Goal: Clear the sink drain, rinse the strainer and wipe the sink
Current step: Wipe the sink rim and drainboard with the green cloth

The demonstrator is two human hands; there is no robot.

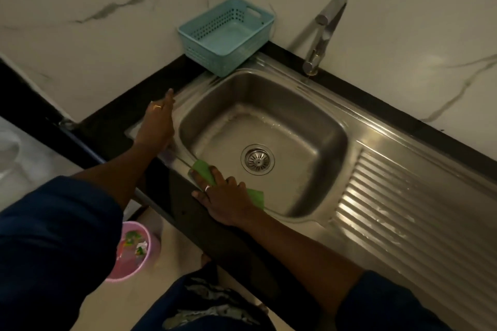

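A stainless steel sink [317, 126] is set in a black counter, its basin wet. The round metal strainer [257, 159] sits in the drain at the basin's middle. My right hand [223, 196] presses a green cloth [205, 169] flat against the basin's near-left rim; another part of the cloth pokes out to the right of the hand. My left hand [157, 123] rests flat on the sink's left edge, fingers together and pointing away, holding nothing.
A light blue plastic basket [228, 35] stands at the sink's back left corner. The tap [322, 32] rises at the back, no water running. A ribbed draining board [403, 209] lies to the right. On the floor below left stands a pink bin [134, 250] holding scraps.
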